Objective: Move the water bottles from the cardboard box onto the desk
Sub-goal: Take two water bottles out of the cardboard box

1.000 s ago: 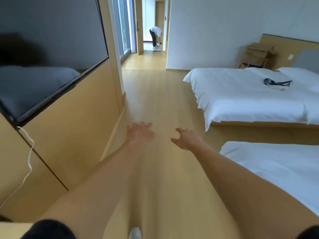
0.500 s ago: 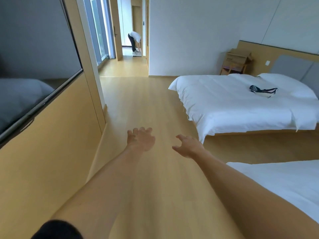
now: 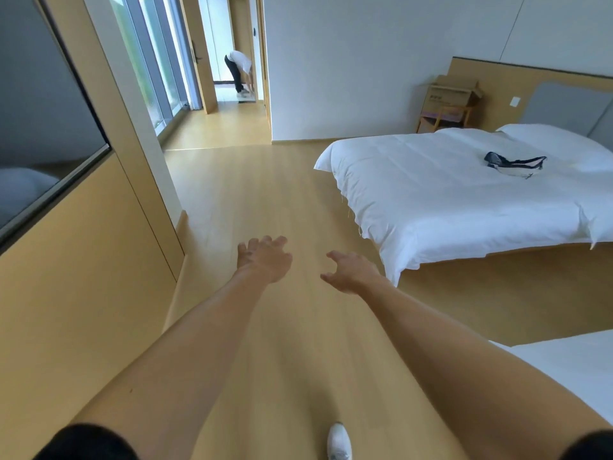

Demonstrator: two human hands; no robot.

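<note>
Both my arms stretch forward over the wooden floor. My left hand (image 3: 265, 258) has its fingers spread and holds nothing. My right hand (image 3: 351, 272) is beside it, also relaxed and empty. A cardboard box (image 3: 449, 94) with open flaps sits on a small wooden chair in the far right corner, beyond the bed and well away from both hands. No water bottles and no desk show in this view.
A white bed (image 3: 464, 197) with a dark pouch (image 3: 514, 162) on it fills the right. Another bed's corner (image 3: 570, 370) lies at the lower right. A wood wall with a dark screen (image 3: 43, 127) runs along the left. A person (image 3: 238, 71) bends over in the far doorway.
The view has swung right and moved forward along the floor. The far bed and the box in the corner now sit closer. Both hands stay open in front of me.
</note>
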